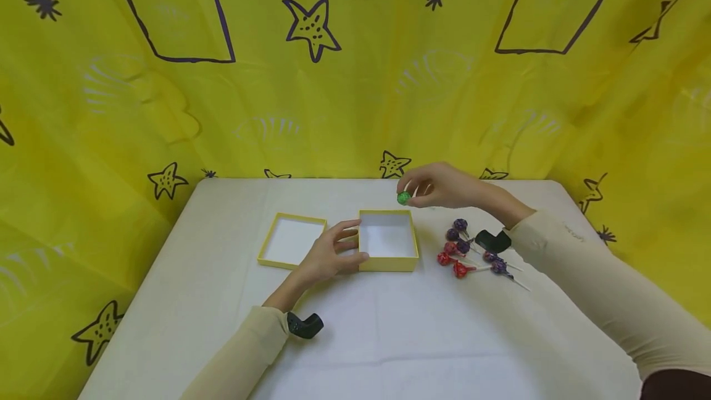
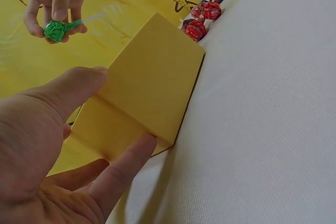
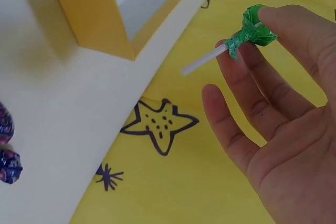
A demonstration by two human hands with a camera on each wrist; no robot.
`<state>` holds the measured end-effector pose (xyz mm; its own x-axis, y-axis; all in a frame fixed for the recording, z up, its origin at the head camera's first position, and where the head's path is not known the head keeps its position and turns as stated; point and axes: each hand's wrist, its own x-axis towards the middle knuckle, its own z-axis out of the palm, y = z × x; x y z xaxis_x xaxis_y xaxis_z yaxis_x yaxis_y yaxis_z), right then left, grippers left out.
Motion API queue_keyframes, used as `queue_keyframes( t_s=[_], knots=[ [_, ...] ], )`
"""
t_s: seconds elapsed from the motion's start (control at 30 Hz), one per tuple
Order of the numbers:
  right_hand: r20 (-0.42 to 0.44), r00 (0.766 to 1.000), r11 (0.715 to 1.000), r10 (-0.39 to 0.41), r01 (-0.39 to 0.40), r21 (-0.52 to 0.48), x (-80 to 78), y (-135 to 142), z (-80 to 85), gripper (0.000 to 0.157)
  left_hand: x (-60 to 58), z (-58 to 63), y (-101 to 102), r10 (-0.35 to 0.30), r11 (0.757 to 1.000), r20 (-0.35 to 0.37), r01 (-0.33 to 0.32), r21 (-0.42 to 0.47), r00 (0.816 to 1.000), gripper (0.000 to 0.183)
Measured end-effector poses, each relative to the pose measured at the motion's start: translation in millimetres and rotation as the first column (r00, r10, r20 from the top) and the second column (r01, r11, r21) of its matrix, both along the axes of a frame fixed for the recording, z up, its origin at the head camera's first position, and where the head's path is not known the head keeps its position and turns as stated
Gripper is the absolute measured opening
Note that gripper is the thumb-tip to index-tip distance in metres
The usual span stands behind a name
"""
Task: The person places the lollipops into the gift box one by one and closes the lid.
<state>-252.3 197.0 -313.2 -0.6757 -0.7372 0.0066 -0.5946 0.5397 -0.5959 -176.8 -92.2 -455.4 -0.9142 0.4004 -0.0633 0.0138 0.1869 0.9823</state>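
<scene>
Pinched in my right hand point(image 1: 439, 185) is a green-wrapped lollipop point(image 3: 252, 30), held up behind and above the yellow box point(image 1: 389, 264). Its white stick points out past the fingers in the right wrist view. The box has no lid on, and its white inside shows. My left hand point(image 1: 328, 252) holds the box at its left side, with the thumb point(image 2: 86, 85) by the upper edge and a finger point(image 2: 134, 156) at the lower corner. Right of the box lies a loose group of red lollipops point(image 1: 460, 269) and purple lollipops point(image 1: 452, 234).
A shallow yellow-rimmed lid point(image 1: 291, 239) with a white inside lies left of the box, just behind my left hand. Everything sits on a white-covered table point(image 1: 444, 338). Yellow curtains point(image 1: 355, 97) with drawn starfish hang beyond the table and at both sides.
</scene>
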Motion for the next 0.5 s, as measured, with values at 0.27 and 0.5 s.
queue_keyframes(
  t_s=[0.27, 0.5],
  knots=[
    [0.034, 0.996, 0.996, 0.082, -0.080, -0.036, -1.9, -22, -12.2, 0.015, -0.5, -3.2, 0, 0.011, 1.000, 0.010, -0.011, 0.012, 1.000, 0.077],
    [0.094, 0.989, 0.993, 0.114, -0.115, 0.012, 0.2, -39, -27.9, 0.016, -2.0, -3.0, 1, 0.008, 1.000, -0.023, -0.008, 0.000, 1.000, 0.077]
  ],
)
